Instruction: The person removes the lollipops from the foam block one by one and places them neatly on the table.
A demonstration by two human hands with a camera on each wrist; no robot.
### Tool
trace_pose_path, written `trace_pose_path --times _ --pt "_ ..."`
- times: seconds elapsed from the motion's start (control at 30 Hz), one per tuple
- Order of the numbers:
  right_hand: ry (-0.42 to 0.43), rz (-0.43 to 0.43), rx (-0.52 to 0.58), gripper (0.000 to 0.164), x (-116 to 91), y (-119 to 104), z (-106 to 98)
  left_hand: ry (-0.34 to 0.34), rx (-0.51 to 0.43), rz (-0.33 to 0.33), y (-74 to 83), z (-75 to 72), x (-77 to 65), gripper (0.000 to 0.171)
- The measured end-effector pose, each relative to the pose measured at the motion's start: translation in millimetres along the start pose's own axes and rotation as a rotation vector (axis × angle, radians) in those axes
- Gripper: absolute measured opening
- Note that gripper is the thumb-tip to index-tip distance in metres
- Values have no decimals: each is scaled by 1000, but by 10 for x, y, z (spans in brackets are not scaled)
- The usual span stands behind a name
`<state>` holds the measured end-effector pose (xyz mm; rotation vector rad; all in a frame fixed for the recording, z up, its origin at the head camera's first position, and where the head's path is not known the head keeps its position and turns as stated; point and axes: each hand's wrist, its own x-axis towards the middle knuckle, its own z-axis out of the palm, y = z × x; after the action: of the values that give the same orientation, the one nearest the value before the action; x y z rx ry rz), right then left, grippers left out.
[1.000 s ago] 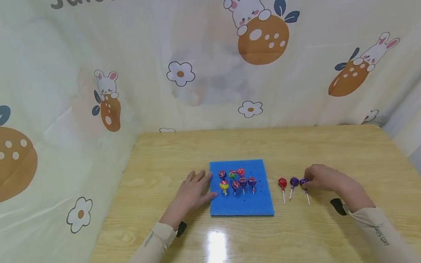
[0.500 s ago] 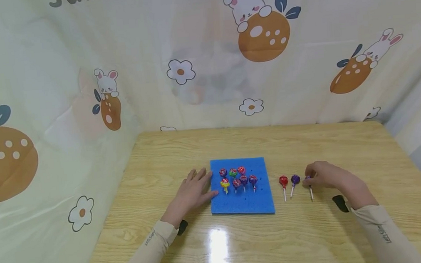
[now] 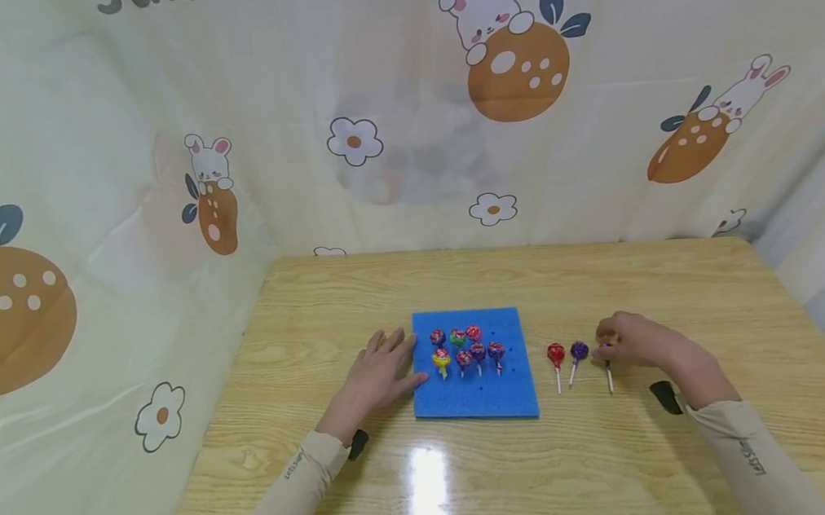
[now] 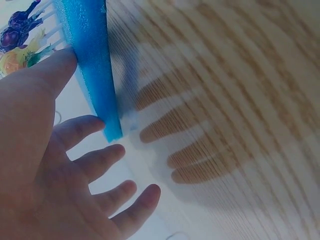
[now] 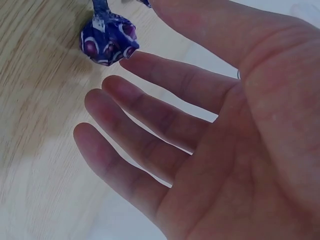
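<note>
A blue foam board (image 3: 472, 399) lies flat on the table with several wrapped lollipops standing in it, among them a yellow one (image 3: 441, 358) and a green one (image 3: 457, 337). My left hand (image 3: 375, 378) lies with fingers spread, thumb and index finger touching the board's left edge. Right of the board, a red lollipop (image 3: 556, 352) and a purple lollipop (image 3: 578, 350) lie on the table. My right hand (image 3: 637, 342) is at another purple lollipop (image 5: 108, 40), its index fingertip touching the wrapped head. The thumb appears apart from that head, fingers loosely extended.
The wooden table (image 3: 520, 477) reaches back to a curtain (image 3: 410, 61) printed with rabbits, fruit and flowers. Small holes show in the foam board's surface around the standing lollipops. A bright light reflection lies near the table's front.
The purple lollipop at my right hand has shifted slightly right, away from the middle one, within the first half second. My left hand stays at the board. The head view has tilted slightly.
</note>
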<state>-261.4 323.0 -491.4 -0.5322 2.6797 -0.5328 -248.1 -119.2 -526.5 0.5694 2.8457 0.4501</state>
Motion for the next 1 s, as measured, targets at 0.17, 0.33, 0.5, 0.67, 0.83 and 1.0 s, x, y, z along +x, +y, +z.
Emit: trace_pose_path --times 0.17,0.33,0.5,0.67,0.83,1.0 --pt "12 -12 -25 42 -11 -32 13 -3 8 5 -8 13 0 77" --pt "31 -20 -27 43 -20 -78 27 -2 18 9 -11 23 6 77" --pt "47 -18 -31 46 -15 -136 22 -5 15 7 -2 3 14 77" --pt "59 -10 -25 47 -9 -215 18 5 20 10 5 -18 20 77" --pt "64 -14 -36 46 -13 -320 28 -11 20 5 2 -9 13 78" --pt "78 -17 -37 44 3 -420 51 -6 23 6 -6 2 1 77"
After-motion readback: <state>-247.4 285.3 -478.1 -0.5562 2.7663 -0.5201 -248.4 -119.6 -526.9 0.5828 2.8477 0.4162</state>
